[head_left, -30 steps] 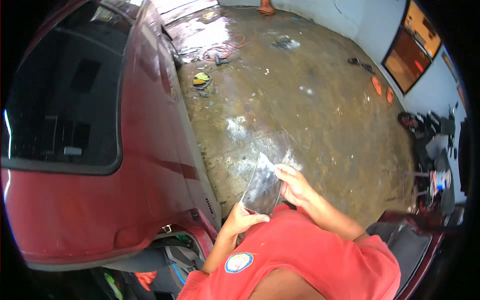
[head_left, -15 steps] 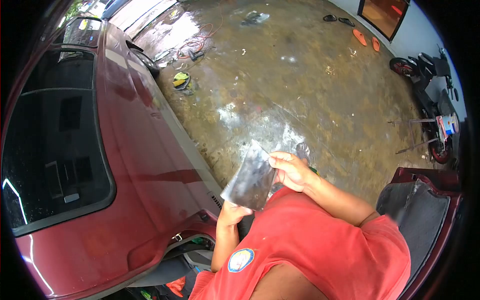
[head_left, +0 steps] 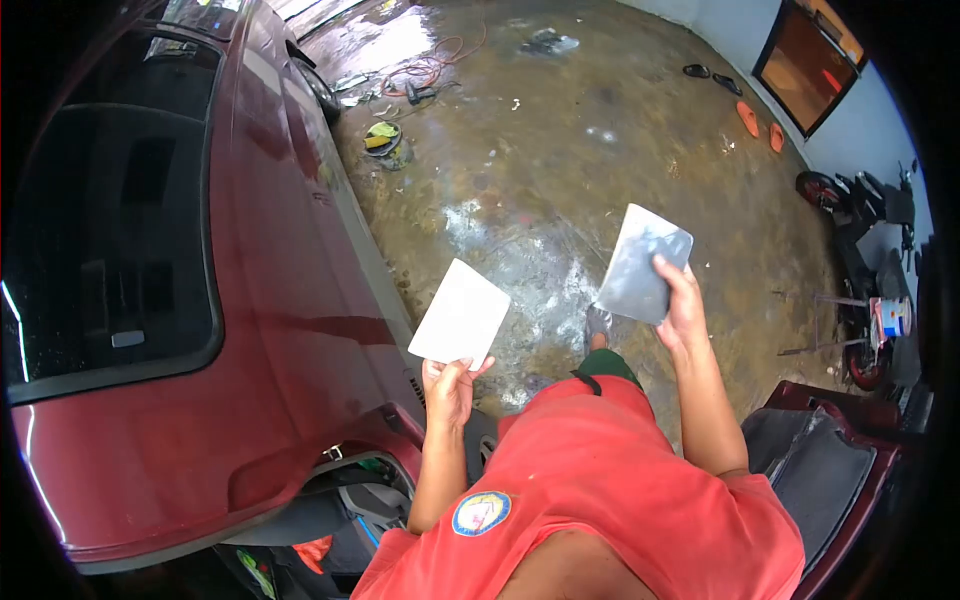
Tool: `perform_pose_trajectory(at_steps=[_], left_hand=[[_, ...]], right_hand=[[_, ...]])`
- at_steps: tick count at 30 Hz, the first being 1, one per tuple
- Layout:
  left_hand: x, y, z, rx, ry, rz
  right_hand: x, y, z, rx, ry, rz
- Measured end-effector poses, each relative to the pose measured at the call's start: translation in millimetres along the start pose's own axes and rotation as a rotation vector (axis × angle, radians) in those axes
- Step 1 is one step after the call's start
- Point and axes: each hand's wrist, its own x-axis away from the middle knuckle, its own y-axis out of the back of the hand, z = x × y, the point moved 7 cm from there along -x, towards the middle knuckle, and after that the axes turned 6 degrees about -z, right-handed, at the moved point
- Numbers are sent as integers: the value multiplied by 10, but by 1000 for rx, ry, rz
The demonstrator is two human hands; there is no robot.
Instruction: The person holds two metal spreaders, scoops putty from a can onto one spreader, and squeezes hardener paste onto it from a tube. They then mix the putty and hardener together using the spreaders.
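Observation:
My left hand [head_left: 453, 390] pinches the lower edge of a white flat sheet [head_left: 461, 312], roughly rectangular, between thumb and fingers. It is held close to the side of the dark red vehicle [head_left: 290, 400], with a gap between. Farther right, my right hand [head_left: 683, 308] grips a grey flat sheet [head_left: 640, 265] with pale edges and a smudged, slightly shiny face. The thumb lies across its face and the fingers go behind it, hidden. The two sheets are well apart, both raised above the floor. Their exact material cannot be made out.
An open vehicle door [head_left: 820, 470] stands at my right. A bucket [head_left: 388, 147] with yellow-green things sits on the wet, stained floor, near an orange cord [head_left: 430, 68]. Orange slippers [head_left: 747, 118] and a motorbike [head_left: 860, 225] are along the right wall.
Both hands were together on a dark grey sheet in front of my shirt. Now they have parted, the left with a white sheet, the right with a grey one. The view has shifted slightly.

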Motion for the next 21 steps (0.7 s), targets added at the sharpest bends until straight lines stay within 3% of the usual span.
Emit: perform_pose_trajectory(at_steps=[1, 2, 4, 6, 7, 9, 10, 11, 12, 13, 14, 15, 17, 18, 19, 21], left_hand=[[-33, -24, 33, -29, -11, 20], [-57, -70, 68, -58, -21, 44], [-44, -233, 123, -154, -28, 37], [-52, -408, 189, -256, -81, 61], [-42, -543, 182, -309, -116, 48], [-125, -687, 283, -632, -289, 249], [-238, -755, 361, -632, -330, 318], [-485, -741, 634, -145, -28, 405], [-639, -941, 732, 337, 304, 465], [-667, -1061, 775, 500, 451, 482], [-671, -856, 856, 173, 308, 108], [-416, -1116, 609, -100, 57, 221], [-320, -1286, 629, -158, 90, 361], [-268, -1371, 636, -188, 104, 432], [-419, -1350, 855, -22, 391, 381], [-520, -1433, 1077, -101, 340, 358]], right_hand=[[9, -35, 63, 147, 85, 43], [46, -99, -45, 230, 19, 73], [226, -477, -114, 681, 258, 231], [579, -1026, -47, 913, 754, 560], [636, -1103, -122, 981, 833, 601], [852, -1214, -265, 1083, 1031, 751], [1038, -1278, -319, 1115, 1148, 862], [1300, -1323, -356, 1103, 1218, 996], [1461, -1333, -324, 1045, 1164, 1004], [1413, -1296, -260, 1010, 1169, 951], [1330, -1246, -198, 975, 1175, 897], [1089, -1125, -200, 976, 1083, 776], [660, -901, -141, 1042, 1026, 568], [749, -889, -92, 1034, 1084, 623], [923, -889, -47, 1023, 1141, 675], [1085, -885, 130, 980, 1148, 761]])
